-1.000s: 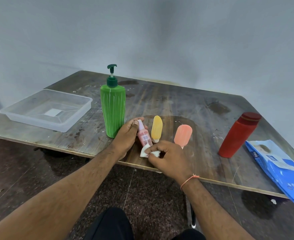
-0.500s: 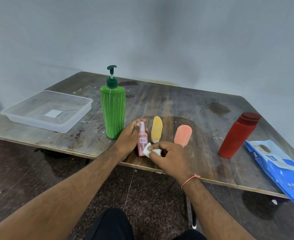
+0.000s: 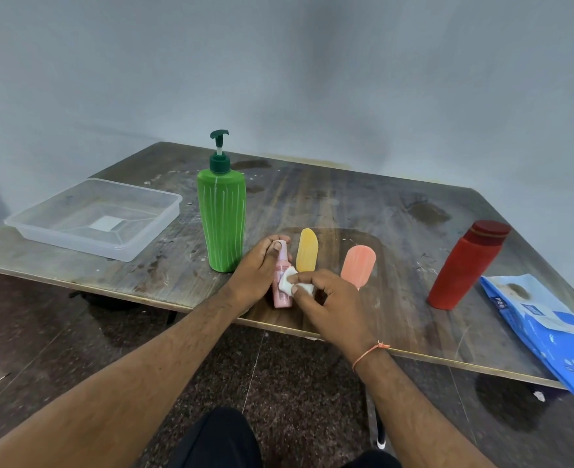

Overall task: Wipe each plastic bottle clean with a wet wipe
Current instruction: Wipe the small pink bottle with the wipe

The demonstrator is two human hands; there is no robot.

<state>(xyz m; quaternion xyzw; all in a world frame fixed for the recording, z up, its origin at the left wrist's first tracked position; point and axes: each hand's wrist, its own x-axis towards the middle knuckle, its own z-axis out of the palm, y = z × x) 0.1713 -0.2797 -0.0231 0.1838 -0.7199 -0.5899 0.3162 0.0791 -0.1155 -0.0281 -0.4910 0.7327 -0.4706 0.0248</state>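
- A small pink bottle (image 3: 282, 282) is held upright near the front edge of the table (image 3: 363, 211), its base on the wood.
- The left hand (image 3: 257, 271) is curled round the pink bottle from the left, with the fingertips near its pale cap.
- A folded white wipe (image 3: 290, 283) is pinched in the right hand (image 3: 333, 304) between thumb and fingers and pressed against the side of the pink bottle.
- A thin orange thread (image 3: 368, 352) is worn on the right wrist.
- A tall green pump bottle (image 3: 221, 217) with white stripes is seen standing just left of the left hand.
- A yellow bottle (image 3: 307, 249) is seen just behind the hands, and a peach bottle (image 3: 357, 265) just to its right; whether they lie flat or stand cannot be told.
- A red bottle (image 3: 466, 265) with a red cap is placed well to the right, leaning in this wide-angle view.
- A blue wipe pack (image 3: 545, 332) is laid at the right front corner of the table, just beside the red bottle and partly over the edge.
- A clear plastic tray (image 3: 93, 219) is set at the left end of the table, well apart from the bottles.
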